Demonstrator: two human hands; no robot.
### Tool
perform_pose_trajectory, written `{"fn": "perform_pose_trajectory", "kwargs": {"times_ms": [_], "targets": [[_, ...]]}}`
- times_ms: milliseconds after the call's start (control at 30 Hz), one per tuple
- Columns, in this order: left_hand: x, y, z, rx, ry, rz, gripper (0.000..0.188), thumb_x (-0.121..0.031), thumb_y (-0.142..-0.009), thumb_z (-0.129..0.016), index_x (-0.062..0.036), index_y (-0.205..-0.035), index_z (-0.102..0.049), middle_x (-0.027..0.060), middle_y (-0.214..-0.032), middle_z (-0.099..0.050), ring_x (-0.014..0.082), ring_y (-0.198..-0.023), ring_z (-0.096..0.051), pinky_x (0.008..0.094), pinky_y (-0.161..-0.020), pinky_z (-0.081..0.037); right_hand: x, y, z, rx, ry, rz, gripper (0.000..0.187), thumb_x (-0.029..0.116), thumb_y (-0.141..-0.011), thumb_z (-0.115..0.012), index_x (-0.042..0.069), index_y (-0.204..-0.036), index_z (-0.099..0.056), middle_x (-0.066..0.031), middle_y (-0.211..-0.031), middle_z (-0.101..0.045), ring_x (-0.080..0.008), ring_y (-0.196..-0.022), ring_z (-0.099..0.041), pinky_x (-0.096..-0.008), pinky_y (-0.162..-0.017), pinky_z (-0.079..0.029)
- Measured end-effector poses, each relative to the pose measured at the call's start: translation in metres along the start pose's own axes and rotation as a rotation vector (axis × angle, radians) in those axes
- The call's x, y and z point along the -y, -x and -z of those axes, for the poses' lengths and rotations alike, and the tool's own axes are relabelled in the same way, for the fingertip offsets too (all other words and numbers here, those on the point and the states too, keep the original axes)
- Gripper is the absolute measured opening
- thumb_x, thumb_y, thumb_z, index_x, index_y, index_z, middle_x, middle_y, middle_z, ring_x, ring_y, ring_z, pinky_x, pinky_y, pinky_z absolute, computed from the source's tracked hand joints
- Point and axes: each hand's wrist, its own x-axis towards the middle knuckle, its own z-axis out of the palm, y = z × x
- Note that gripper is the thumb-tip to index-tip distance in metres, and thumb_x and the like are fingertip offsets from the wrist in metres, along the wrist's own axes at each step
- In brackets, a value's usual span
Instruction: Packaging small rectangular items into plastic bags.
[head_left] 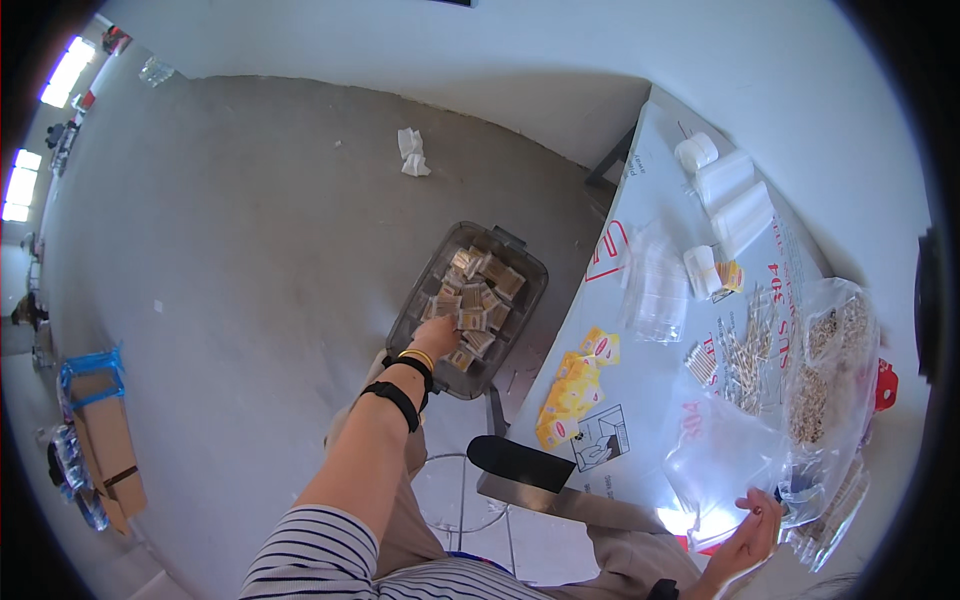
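Observation:
A grey plastic bin (543, 275) stands on the floor, with many small clear packs of thin sticks (474, 296) heaped in it. My left hand (437, 335) reaches down into the bin at its left side, fingers bent and closed against the packs; what they hold is hidden. At the table's near right edge, my right hand (755, 530) is half curled, fingers apart, with nothing visible in it. Beside it lies a clear plastic bag (720, 450). A larger clear bag (830, 370) of loose cotton swabs lies farther right.
The film-covered table (640, 400) carries yellow cards (570, 390), a stack of clear bags (657, 285), loose cotton swabs (745, 350) and white rolls (740, 215). A black padded rest (520, 463) juts out by my lap. Crumpled paper (411, 152) and a cardboard box (105, 440) are on the floor.

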Motion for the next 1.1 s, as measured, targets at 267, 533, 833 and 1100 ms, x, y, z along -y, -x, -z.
{"fn": "perform_pose_trajectory", "kwargs": {"times_ms": [267,533,833,1100], "targets": [[-0.004,0.029,0.047,0.009,-0.060,-0.022,0.027,-0.027,-0.086,-0.055,-0.0070,-0.101,-0.065,0.0168,-0.102,-0.068,0.0355,-0.098,-0.064,0.0453,-0.083,-0.051,0.000,-0.003,0.000,-0.053,-0.035,0.019,0.020,0.003,-0.092,-0.046,-0.007,-0.091,-0.064,-0.0142,-0.086,-0.064,-0.0204,-0.068,-0.062,-0.0313,-0.061,-0.050],[0.004,0.077,0.110,-0.266,0.205,-0.300,0.024,-0.025,-0.083,-0.058,-0.0064,-0.097,-0.065,0.0195,-0.089,-0.067,0.0325,-0.085,-0.065,0.0422,-0.074,-0.051,-0.005,0.027,0.027,-0.127,-0.133,-0.041,0.022,0.007,-0.095,-0.046,-0.004,-0.089,-0.065,-0.0120,-0.082,-0.067,-0.0197,-0.068,-0.063,-0.0308,-0.065,-0.048],[-0.027,0.193,0.169,-0.082,1.004,-0.291,0.030,-0.030,-0.093,-0.055,-0.0105,-0.116,-0.059,0.0031,-0.107,-0.064,0.0121,-0.090,-0.060,0.0296,-0.080,-0.047,0.033,0.052,0.073,-0.148,-0.138,0.059,0.021,0.009,-0.095,-0.050,-0.003,-0.093,-0.067,-0.0125,-0.085,-0.070,-0.0172,-0.066,-0.066,-0.0309,-0.064,-0.050],[-0.032,0.221,0.157,-0.090,1.117,-0.301,0.027,-0.027,-0.093,-0.054,-0.0088,-0.112,-0.061,0.0031,-0.103,-0.065,0.0122,-0.085,-0.061,0.0274,-0.072,-0.046,0.066,0.070,0.068,-0.171,0.211,0.351,0.012,0.006,-0.088,-0.054,0.000,-0.090,-0.065,-0.0125,-0.088,-0.066,-0.0302,-0.081,-0.064,-0.0388,-0.076,-0.049]]}}
